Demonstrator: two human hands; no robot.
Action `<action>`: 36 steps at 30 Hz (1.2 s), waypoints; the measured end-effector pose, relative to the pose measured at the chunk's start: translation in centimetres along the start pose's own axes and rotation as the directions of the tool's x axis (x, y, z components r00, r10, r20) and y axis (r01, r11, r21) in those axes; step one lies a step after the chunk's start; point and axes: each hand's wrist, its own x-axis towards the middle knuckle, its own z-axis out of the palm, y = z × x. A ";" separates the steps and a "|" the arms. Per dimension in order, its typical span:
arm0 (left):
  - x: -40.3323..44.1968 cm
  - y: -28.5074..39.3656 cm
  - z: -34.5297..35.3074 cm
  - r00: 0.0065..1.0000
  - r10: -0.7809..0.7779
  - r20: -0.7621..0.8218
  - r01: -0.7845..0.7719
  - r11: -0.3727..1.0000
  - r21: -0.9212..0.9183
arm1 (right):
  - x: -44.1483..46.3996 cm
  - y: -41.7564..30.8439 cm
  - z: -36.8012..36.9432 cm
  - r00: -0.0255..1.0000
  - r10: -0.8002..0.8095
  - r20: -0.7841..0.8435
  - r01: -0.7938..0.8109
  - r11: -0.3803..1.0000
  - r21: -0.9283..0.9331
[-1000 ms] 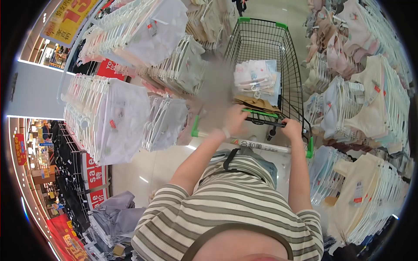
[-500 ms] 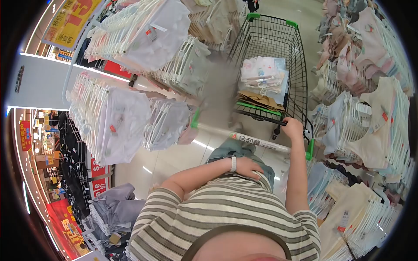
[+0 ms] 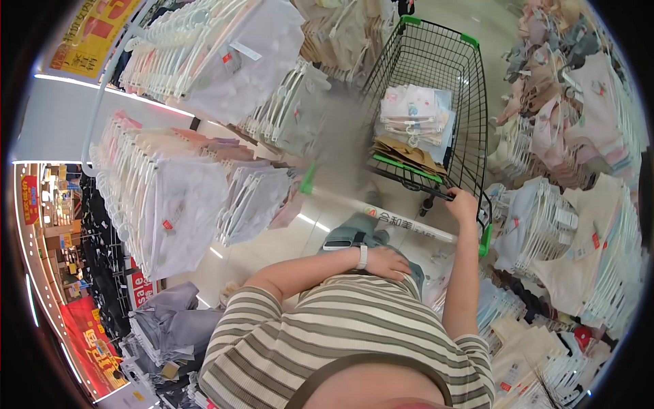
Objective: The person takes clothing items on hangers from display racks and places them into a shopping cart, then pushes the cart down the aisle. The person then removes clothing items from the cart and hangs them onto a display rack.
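My right hand (image 3: 463, 204) is closed around the near edge of a shopping cart (image 3: 480, 123), beyond the white handlebar (image 3: 415, 223). My left hand (image 3: 388, 263) lies flat against my stomach on the striped shirt (image 3: 340, 307), its fingers stretched out and holding nothing. A watch (image 3: 362, 257) with a pale strap is on that wrist. Inside the cart are light printed garments on white hangers (image 3: 412, 105). Nearer to me in it lie brown paper pieces (image 3: 409, 153), perhaps bags.
Racks of pale hanging underwear (image 3: 184, 204) line the left side. Bras and light garments (image 3: 593, 232) hang close along the right of the cart. The tiled floor (image 3: 266, 238) shows between the racks and me. A blurred grey patch hides part of the aisle.
The left racks have shifted down and left in view, and the right racks sit lower. The cart appears slightly farther right. Both hands keep their places on cart and stomach.
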 end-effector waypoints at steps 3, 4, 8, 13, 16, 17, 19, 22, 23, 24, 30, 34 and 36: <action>-0.1 -3.9 -1.6 0.994 0.105 -0.014 -0.106 0.991 -0.082 | 1.3 -0.4 -0.7 1.000 0.023 0.018 -0.023 1.000 -0.002; -0.7 -4.7 -2.3 0.994 0.112 -0.019 -0.113 0.990 -0.080 | 1.8 -0.2 -0.7 1.000 0.022 0.014 -0.022 1.000 -0.011; -3.2 -5.7 -6.4 0.991 0.038 -0.127 -0.072 0.959 -0.274 | 3.8 0.1 -0.7 1.000 0.020 -0.002 -0.020 1.000 -0.018; -3.3 -7.0 -9.4 0.993 -0.025 -0.113 0.001 0.978 -0.211 | 5.9 -0.7 -1.3 0.999 0.032 -0.036 -0.031 0.999 0.005; -3.1 -8.2 -10.3 0.995 -0.019 -0.098 -0.010 0.960 -0.281 | 6.8 -0.7 -1.7 0.999 -0.010 -0.053 0.012 0.999 0.035; -3.0 -8.8 -10.4 0.995 -0.015 -0.102 -0.015 0.957 -0.290 | 7.2 -0.6 -1.8 0.999 -0.011 -0.044 0.012 1.000 0.027; -3.1 -10.2 -10.7 0.990 -0.005 -0.138 -0.049 0.923 -0.382 | 8.2 -0.7 -1.8 0.998 -0.015 -0.053 0.017 1.000 0.020; -4.0 -10.9 -11.7 0.980 -0.138 -0.144 0.065 0.902 -0.427 | 9.3 -0.4 -1.9 0.997 -0.045 -0.070 0.048 0.998 0.036; -4.4 -11.1 -11.9 0.973 -0.156 -0.171 0.061 0.886 -0.459 | 9.4 -0.7 -2.0 0.997 -0.056 -0.051 0.058 0.998 0.031; -4.8 -11.5 -12.2 0.970 -0.164 -0.181 0.060 0.879 -0.473 | 9.8 -0.9 -2.3 0.998 -0.043 -0.051 0.044 0.998 0.038; -9.3 -17.0 -9.9 0.765 -0.481 -0.428 0.285 0.850 -0.444 | 11.4 -0.9 -3.1 0.998 -0.026 -0.048 0.027 0.999 0.022; -15.5 -16.7 -9.6 0.482 -0.660 -0.576 0.548 0.740 -0.389 | 11.6 -0.8 -3.2 0.999 -0.016 -0.045 0.016 1.000 0.015; -18.6 -16.6 -10.0 0.239 -0.744 -0.624 0.617 0.613 -0.494 | 11.5 -0.8 -3.0 0.999 -0.019 -0.037 0.021 0.999 0.033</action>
